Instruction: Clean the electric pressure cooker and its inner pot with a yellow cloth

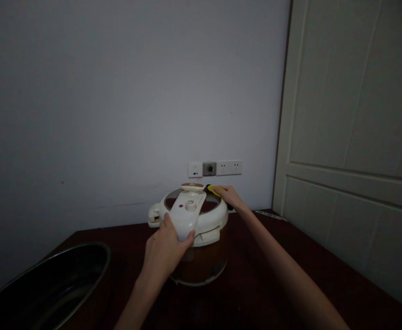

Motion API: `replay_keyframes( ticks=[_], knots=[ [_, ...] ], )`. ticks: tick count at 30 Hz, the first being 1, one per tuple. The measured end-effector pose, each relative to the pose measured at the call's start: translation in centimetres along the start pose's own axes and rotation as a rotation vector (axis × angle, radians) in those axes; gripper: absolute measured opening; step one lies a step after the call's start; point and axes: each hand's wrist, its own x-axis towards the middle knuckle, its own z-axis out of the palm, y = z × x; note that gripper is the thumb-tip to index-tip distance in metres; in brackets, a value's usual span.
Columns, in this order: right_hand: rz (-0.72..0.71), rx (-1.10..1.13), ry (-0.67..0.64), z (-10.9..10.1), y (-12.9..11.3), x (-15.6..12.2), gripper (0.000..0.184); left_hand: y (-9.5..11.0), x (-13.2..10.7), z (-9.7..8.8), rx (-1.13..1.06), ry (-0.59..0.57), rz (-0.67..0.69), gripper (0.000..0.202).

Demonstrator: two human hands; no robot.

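An electric pressure cooker (201, 261) with a white lid (206, 220) stands in the middle of a dark wooden table (256, 284). My left hand (165, 250) grips the near end of the lid's white handle (186, 215), fingers wrapped round it. My right hand (230, 198) reaches to the far right rim of the lid and presses a yellow cloth or sponge (215, 189) against it, fingers closed over the cloth.
A large dark metal basin (50, 286) sits at the table's left front. White wall sockets and a switch (214, 168) are on the wall behind the cooker. A white panelled door (352, 137) stands to the right.
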Motion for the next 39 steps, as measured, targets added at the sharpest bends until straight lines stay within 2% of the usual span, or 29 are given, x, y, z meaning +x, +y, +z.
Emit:
replay_keyframes(
  ticks=[3,7,11,16,20,22,24,25,27,29,31,33,35,37,39],
  knots=[
    [-0.051,0.009,0.082,0.7,-0.2,-3.6,0.041,0.1,0.0,0.1,0.009,0.012,0.008,0.073],
    [-0.117,0.025,0.209,1.9,-0.7,-10.3,0.050,0.1,-0.1,0.0,0.020,0.028,0.016,0.072],
    [-0.130,0.112,0.254,1.9,0.1,-15.4,0.049,0.0,-0.2,0.3,-0.004,0.006,-0.002,0.079],
    [0.249,0.316,0.344,1.0,3.8,-17.9,0.058,0.1,-0.9,0.8,-0.006,0.063,-0.035,0.090],
    [0.373,0.376,0.271,0.9,5.2,-19.5,0.038,-0.3,-1.6,0.4,-0.034,0.181,-0.023,0.083],
    [0.389,0.386,0.218,0.9,4.8,-20.3,0.032,-0.8,-2.3,0.2,-0.127,0.278,0.047,0.065],
    [0.382,0.379,0.178,0.9,3.9,-21.1,0.029,-1.2,-3.4,0.3,-0.292,0.341,0.204,0.055],
    [0.367,0.368,0.149,1.1,3.3,-21.5,0.028,-1.3,-4.1,0.6,-0.377,0.334,0.307,0.056],
    [0.307,0.335,0.025,1.5,2.2,-22.3,0.025,-0.9,-5.7,1.3,-0.490,0.236,0.517,0.052],
    [0.236,0.312,-0.153,2.1,1.3,-23.2,0.022,-0.3,-7.3,2.2,-0.497,0.083,0.690,0.036],
    [0.215,0.333,-0.296,2.7,0.7,-24.1,0.020,0.3,-8.4,3.2,-0.486,-0.055,0.785,0.029],
    [0.277,0.395,-0.362,3.3,0.6,-24.6,0.020,0.4,-9.1,4.3,-0.497,-0.168,0.780,0.036],
    [0.373,0.459,-0.398,3.8,0.9,-25.1,0.022,0.0,-9.5,5.6,-0.516,-0.266,0.713,0.034],
    [0.457,0.524,-0.412,4.2,1.3,-25.4,0.024,-0.6,-9.8,6.7,-0.531,-0.327,0.625,0.028],
    [0.526,0.621,-0.422,4.3,1.6,-25.8,0.027,-1.1,-9.9,7.1,-0.537,-0.352,0.557,0.023]
  ],
)
